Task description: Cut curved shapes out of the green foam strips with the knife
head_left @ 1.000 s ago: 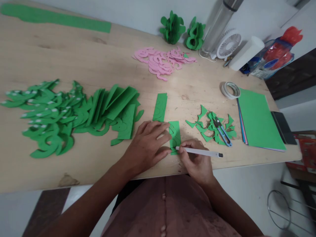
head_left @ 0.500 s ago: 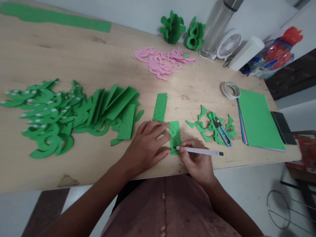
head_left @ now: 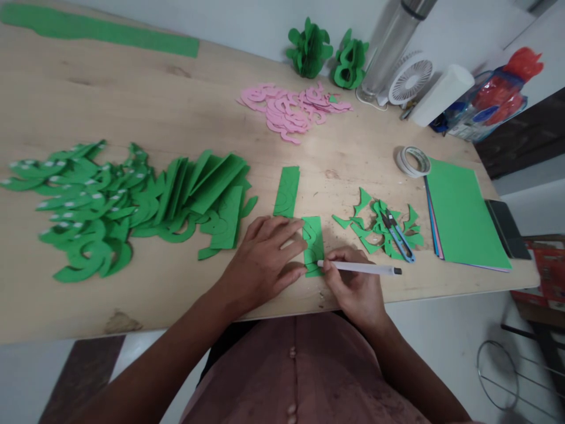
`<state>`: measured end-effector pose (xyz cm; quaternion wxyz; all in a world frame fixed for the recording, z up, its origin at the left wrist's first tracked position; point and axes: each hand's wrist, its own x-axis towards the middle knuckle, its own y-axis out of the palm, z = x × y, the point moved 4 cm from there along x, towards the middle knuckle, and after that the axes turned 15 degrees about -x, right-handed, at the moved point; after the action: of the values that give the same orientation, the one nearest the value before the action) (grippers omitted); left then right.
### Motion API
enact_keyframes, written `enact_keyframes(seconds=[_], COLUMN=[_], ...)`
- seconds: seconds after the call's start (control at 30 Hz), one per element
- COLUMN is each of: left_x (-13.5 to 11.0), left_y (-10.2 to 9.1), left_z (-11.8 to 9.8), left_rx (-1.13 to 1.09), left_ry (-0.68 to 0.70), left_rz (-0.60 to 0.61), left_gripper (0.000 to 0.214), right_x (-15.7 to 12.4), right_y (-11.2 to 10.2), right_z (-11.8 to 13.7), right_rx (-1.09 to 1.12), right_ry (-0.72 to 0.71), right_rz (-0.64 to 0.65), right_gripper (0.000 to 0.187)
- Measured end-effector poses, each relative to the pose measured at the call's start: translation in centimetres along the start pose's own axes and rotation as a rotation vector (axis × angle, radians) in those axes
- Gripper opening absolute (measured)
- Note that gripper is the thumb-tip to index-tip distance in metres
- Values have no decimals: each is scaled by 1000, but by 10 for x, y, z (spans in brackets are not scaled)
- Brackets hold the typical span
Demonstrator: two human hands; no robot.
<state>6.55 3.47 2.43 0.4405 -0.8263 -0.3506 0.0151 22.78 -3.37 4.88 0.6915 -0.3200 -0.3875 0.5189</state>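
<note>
My right hand [head_left: 355, 285] is closed around a white pen [head_left: 366, 268], its tip at the right edge of a small green paper strip [head_left: 313, 241]. Curved lines are drawn on that strip. Flat on the table, my left hand [head_left: 269, 256] has its fingers spread, with the fingertips on the strip's left edge. Just beyond lies a second green strip [head_left: 286, 191], also marked with a curve. Left of my left hand are folded green papers [head_left: 216, 182] and a pile of curved green cutouts [head_left: 88, 206], many with white patches.
Blue-handled snips [head_left: 399, 235] lie on green scraps [head_left: 364, 232] to the right. Beyond them are a tape roll [head_left: 412, 162], a green paper stack [head_left: 468, 218] and a dark phone-like object [head_left: 507, 228]. Pink cutouts [head_left: 291, 112], green paper shapes [head_left: 309, 50] and a small fan [head_left: 410, 76] stand farther back.
The pen and my right hand have shifted slightly to the right along the strip. My left hand stays in place.
</note>
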Motion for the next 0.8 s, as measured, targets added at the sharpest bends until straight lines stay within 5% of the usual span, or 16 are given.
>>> enact_keyframes(seconds=[0.8], left_x=[1], left_y=[-4], left_z=[-5], left_rx=[33], left_ry=[-31], left_rz=[39], left_gripper=[18], right_x=[2], right_y=[5], right_z=[7], right_rx=[119], right_ry=[-13], right_rz=[39], right_gripper=[9])
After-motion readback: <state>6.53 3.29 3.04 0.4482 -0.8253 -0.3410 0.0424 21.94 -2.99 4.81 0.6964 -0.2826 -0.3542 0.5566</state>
